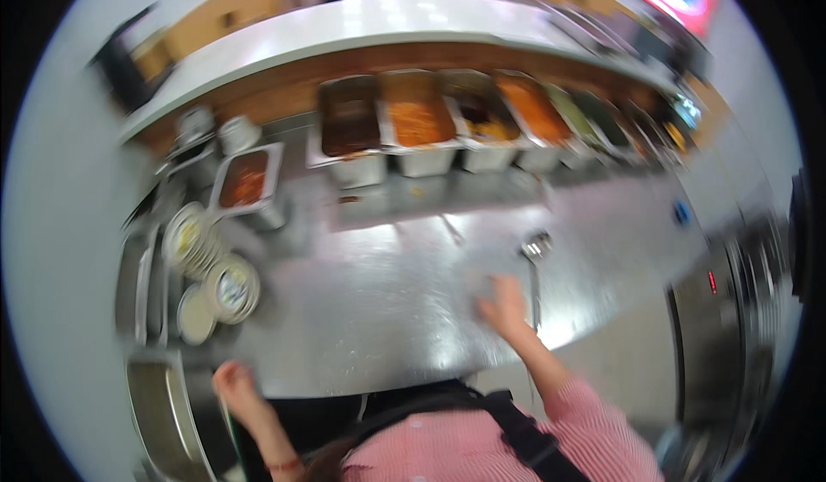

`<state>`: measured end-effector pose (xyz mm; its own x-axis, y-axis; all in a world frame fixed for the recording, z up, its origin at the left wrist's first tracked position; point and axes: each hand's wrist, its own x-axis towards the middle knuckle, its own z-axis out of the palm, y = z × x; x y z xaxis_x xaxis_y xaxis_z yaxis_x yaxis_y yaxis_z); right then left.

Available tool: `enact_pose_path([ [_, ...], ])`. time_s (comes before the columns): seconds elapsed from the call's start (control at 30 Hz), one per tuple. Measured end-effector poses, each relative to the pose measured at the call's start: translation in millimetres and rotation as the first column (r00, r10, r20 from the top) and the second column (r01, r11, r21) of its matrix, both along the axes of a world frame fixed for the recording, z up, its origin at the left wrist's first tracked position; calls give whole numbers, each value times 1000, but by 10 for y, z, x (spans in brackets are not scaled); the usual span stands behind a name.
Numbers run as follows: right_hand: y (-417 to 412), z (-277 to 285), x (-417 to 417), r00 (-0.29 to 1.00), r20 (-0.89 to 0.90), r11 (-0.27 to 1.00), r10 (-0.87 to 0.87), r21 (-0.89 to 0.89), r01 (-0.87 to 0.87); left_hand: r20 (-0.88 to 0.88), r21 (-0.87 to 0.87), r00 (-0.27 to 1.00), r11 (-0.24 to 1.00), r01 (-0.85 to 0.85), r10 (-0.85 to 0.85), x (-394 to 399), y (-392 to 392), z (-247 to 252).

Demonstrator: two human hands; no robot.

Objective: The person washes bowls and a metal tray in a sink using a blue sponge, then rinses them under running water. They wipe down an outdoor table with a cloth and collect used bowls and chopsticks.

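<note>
My right hand (pixel 504 308) is over the stainless steel counter (pixel 381 308), blurred, with thumb and fingers apart and nothing visible in it. Just right of it lies a metal ladle (pixel 535 249), its handle running toward the near edge. A smaller utensil (pixel 453 230), perhaps a spoon, lies farther back. Low on the left, my left hand (pixel 235 384) is by the counter's front corner, fingers curled and blurred; whether it holds anything is unclear. Beyond it are stacked round tubs or bowls (pixel 232 289) with patterned tops and a pale round lid (pixel 196 314).
Several deep steel food pans (pixel 423 159) line the counter's back, below a raised white ledge (pixel 348 20). Another pan (pixel 248 182) with reddish food stands at left. Steel basins (pixel 161 411) flank the near left corner. A steel appliance (pixel 710 327) with a red display stands right.
</note>
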<state>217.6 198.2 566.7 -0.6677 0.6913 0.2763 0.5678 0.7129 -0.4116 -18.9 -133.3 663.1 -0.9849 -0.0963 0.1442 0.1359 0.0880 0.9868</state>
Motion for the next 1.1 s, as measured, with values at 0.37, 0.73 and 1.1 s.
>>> enact_pose_path([
  [0.37, 318, -839, 1354, 939, -295, 950, -179, -299, 87, 146, 145, 457, 476, 868, -878, 1097, 1787, -475],
  [0.73, -482, 798, -749, 793, -609, 671, -17, -595, -442, 207, 453, 140, 222, 863, -968, 1306, 1813, -563],
  [1.1, -1430, 951, -2048, 519, -554, 342, 651, -396, -852, -114, -299, 970, 938, 174, -216, -896, -99, 309],
])
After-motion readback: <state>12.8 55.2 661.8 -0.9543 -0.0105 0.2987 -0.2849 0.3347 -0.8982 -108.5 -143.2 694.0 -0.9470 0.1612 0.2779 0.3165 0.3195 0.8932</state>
